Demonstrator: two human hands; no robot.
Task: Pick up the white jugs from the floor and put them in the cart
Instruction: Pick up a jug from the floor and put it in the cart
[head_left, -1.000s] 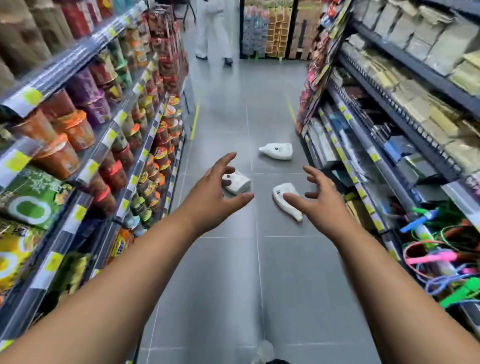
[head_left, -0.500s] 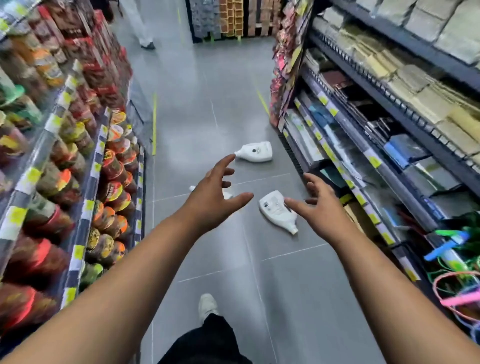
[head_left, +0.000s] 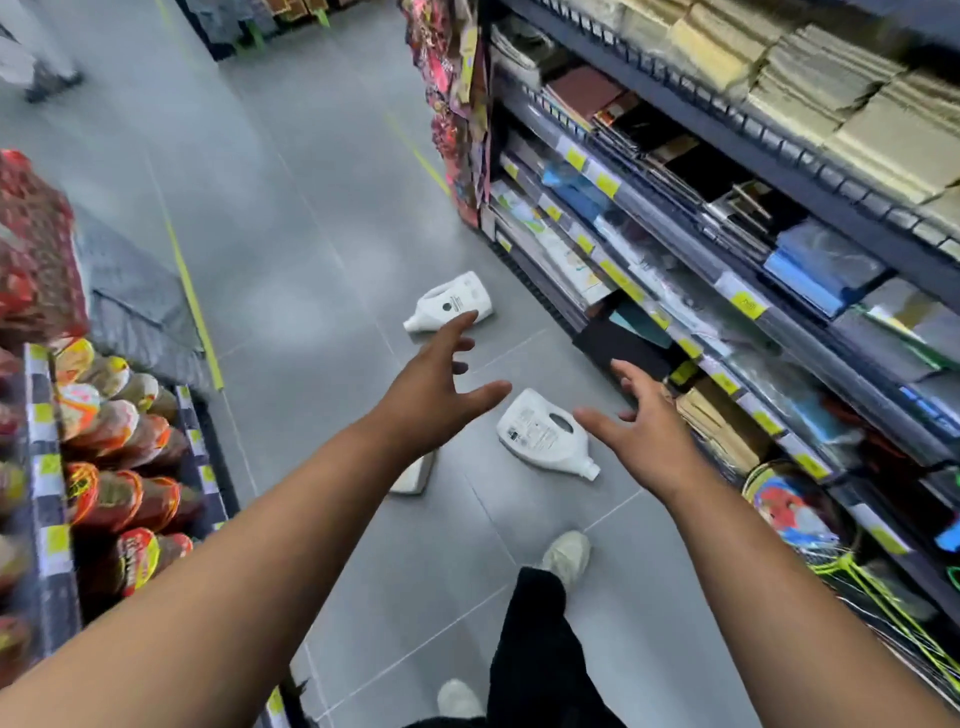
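Head view, shop aisle, early stage of collection. I have both arms stretched forward over the grey tiled floor (head_left: 322, 270). My left hand (head_left: 434, 402) is spread wide, fingers splayed, holding nothing; my right hand (head_left: 647, 439) is likewise wide open and empty.

The nearer white plastic jug (head_left: 543, 434), lying on its side with label up and cap pointing toward me, rests on the floor between my two hands as seen from here, and I touch it with neither. The farther white plastic jug (head_left: 452, 306) lies on its side near the foot of the dark metal shelving (head_left: 779, 171) on my right, beyond my left fingertips. A third pale object (head_left: 413, 475) shows only as a corner beneath my left forearm; I cannot tell whether it is a jug.

No cart appears in this view. I judge that no jug visible here has been lifted or carted; grasping, carrying and placing all remain.
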